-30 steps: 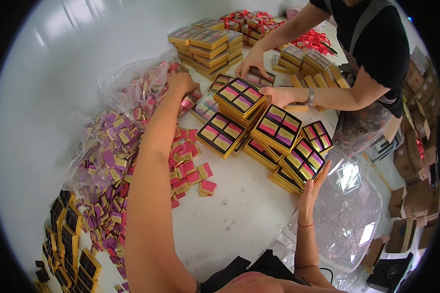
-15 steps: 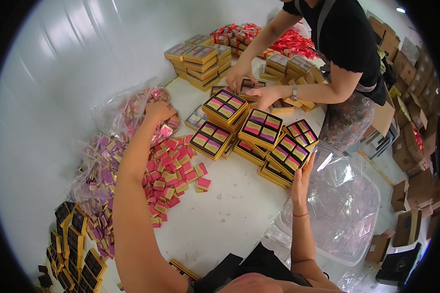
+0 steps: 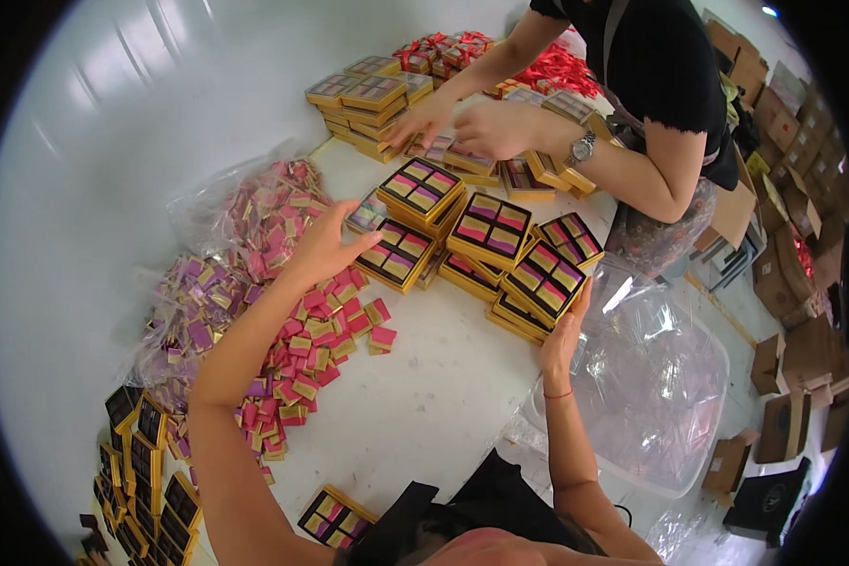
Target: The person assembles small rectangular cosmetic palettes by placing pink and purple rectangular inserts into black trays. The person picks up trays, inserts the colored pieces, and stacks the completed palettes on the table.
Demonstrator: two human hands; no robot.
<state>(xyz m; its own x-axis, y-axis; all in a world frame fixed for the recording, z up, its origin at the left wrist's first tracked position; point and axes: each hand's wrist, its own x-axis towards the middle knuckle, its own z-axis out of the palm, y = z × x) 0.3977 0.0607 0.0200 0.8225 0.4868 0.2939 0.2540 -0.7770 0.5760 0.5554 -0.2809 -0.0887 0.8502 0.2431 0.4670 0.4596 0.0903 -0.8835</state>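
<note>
the left arm reaches up and forward from the lower edge, bent at the elbow, with the left hand (image 3: pixel 328 243) released: its fingers are spread and hold nothing, the thumb toward the nearest filled box; whether it touches cannot be told. the right arm reaches up with the forearm upright, a thin red cord round the wrist; the right hand (image 3: pixel 564 332) is unclenched, fingers straight along the near right side of a box stack.

between and below the hands lies a white table (image 3: pixel 415 396), with a pale wall (image 3: pixel 94 179) to the left hand's left. right of the right hand stands a clear plastic bin (image 3: pixel 693 401), and farther right are cardboard cartons (image 3: pixel 811 354). beyond both hands a co-worker (image 3: pixel 665 85) in a black top leans in, both hands over lidded boxes (image 3: pixel 373 92); red ribbon (image 3: pixel 561 71) is heaped behind.

the filled boxes (image 3: pixel 542 281), gold with black four-part inserts, lie in uneven stacks from just beside the left hand across to the right hand. pink and gold wrapped pieces (image 3: pixel 325 325) spread below the left hand, with purple ones (image 3: pixel 198 330) to their left and a clear bag (image 3: pixel 203 212) of more to the hand's left. past the left elbow are dark-lined gold boxes (image 3: pixel 146 462); one more filled box (image 3: pixel 333 519) lies between the forearms, near the body.
</note>
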